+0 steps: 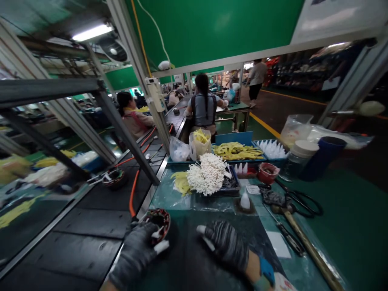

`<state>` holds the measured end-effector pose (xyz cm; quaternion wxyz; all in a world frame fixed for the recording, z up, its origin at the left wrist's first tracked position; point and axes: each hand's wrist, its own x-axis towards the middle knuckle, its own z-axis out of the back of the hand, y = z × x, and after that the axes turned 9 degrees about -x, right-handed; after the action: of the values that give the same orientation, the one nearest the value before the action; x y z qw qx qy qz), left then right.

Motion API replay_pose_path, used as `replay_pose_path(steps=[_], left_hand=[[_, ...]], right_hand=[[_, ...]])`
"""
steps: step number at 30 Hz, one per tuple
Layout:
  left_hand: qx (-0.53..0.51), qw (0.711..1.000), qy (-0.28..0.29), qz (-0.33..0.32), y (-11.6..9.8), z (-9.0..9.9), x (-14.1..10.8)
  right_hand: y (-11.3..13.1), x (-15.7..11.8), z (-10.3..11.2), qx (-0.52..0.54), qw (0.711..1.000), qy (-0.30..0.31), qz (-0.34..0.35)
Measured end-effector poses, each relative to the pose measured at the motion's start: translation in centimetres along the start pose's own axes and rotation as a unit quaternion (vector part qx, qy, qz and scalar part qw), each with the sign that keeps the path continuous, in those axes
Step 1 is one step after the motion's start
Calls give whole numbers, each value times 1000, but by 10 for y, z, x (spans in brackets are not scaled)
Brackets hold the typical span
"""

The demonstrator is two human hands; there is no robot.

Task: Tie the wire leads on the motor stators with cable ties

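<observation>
Left hand [136, 252], gloved, grasps the wound stator coil [159, 226] at its 7 o'clock rim; it looks dense, stiff, with fragile windings, so hold the outer ring. Right hand [227, 242] rests on the tabletop [194, 258] at 3 o'clock, seemingly pinching a white sleeve [202, 233], though blur hides the grip.

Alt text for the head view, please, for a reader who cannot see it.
Two gloved hands at a green factory bench: the left hand grips a round wound coil, the right hand rests beside it. Behind lie a heap of white pieces, yellow strips, scissors and a hammer.
</observation>
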<state>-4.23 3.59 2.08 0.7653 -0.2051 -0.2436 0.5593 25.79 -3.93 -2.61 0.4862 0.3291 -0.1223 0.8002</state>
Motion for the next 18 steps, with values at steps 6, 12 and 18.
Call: replay_pose_path(steps=[6, 12, 18], left_hand=[[82, 996, 5, -36, -32, -5, -28], [-78, 996, -37, -32, -4, 61, 3], [181, 983, 17, -4, 55, 84, 66]], right_hand=[[11, 11, -3, 11, 1000, -15, 12], [48, 44, 0, 123, 988, 67, 58], [91, 77, -40, 103, 964, 214, 118]])
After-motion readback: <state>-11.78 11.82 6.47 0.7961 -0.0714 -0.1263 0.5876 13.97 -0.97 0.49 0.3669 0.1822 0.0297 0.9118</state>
